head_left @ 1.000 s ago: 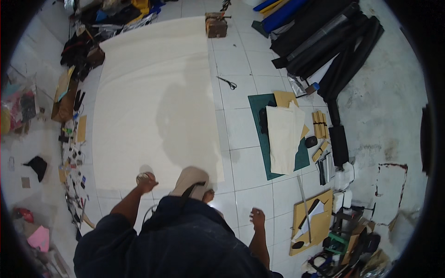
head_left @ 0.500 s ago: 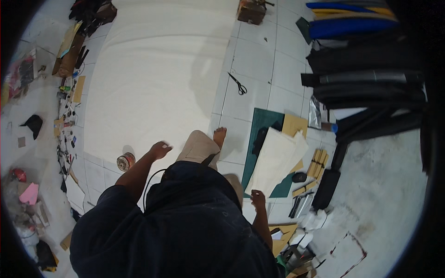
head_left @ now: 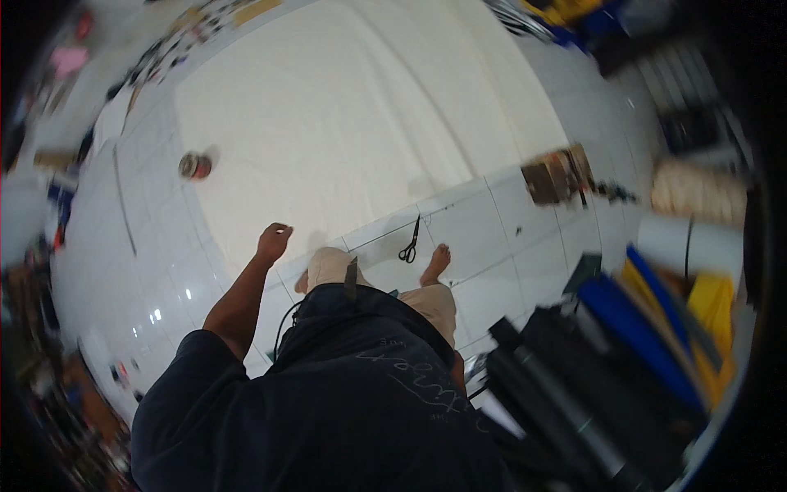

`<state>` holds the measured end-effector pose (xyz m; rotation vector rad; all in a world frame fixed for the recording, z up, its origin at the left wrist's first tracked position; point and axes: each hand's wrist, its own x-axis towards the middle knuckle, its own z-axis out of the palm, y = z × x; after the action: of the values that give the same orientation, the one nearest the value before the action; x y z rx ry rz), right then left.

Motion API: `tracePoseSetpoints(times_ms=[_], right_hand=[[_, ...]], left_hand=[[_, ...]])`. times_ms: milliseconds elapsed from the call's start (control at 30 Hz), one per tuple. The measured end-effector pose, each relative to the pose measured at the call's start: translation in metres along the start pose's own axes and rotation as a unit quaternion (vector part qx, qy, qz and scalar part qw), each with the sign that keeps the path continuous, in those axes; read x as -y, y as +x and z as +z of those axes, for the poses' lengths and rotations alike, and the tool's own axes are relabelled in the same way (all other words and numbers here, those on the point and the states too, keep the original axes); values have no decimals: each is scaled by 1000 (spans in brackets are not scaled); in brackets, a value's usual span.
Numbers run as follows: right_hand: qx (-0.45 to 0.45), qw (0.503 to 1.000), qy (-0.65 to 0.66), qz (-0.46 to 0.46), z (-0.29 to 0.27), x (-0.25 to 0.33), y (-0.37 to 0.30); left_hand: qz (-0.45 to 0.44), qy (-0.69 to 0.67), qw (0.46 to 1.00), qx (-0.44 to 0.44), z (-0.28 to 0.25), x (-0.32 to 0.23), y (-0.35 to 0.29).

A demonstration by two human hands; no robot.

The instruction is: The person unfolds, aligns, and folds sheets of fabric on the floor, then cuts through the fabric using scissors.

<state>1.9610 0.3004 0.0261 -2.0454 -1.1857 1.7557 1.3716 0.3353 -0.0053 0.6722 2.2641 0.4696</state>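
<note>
Cloth [head_left: 328, 123], cream and broad, lies on the tiled floor [head_left: 160, 254] ahead of you, reaching away to the far side with long soft folds toward the right. Its near edge slants from the near left corner, by your left hand [head_left: 276, 242], up to the right, where a brown block [head_left: 551, 177] sits at the corner. A round can [head_left: 195, 166] stands right at the left edge; you cannot tell whether it rests on cloth or tile.

Your left hand hangs over the near left part of the cloth, fingers loosely bent, with nothing seen in them. Your right hand is hidden by your body, so its state cannot be told.

You have the widest room on the left, where tile runs from the cloth out to a thin dark strip [head_left: 124, 198]. On the right, the floor narrows between the near edge and the dark rolls [head_left: 566, 402]. Scissors [head_left: 411, 242] lie there, tip close to the cloth, with your right foot [head_left: 437, 264] just beside them.

Pale lettering crosses your dark shirt [head_left: 344, 394], upside down in view. Any print on the can is too blurred to read.
</note>
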Motion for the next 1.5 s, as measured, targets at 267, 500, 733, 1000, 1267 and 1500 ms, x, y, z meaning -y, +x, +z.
tracePoseSetpoints(times_ms=[267,500,733,1000,1267,1500], right_hand=[[40,978,-171,114,-220,110,154],[169,913,-367,54,-205,205,215],[323,836,-438,-76,-98,257,202],[391,727,-537,-173,-63,249,162],[478,583,-590,-291,-64,228,165],[509,466,-694,-207,-76,236,172]], left_hand=[[-245,-101,962,61,150,9,-233],[-295,-263,912,-106,197,-54,-332],[-384,-413,800,-204,261,-44,-419],[-498,-382,771,-108,355,-21,-494],[-306,-350,870,-163,290,-93,-405],[-172,-121,978,-2,316,-164,-383]])
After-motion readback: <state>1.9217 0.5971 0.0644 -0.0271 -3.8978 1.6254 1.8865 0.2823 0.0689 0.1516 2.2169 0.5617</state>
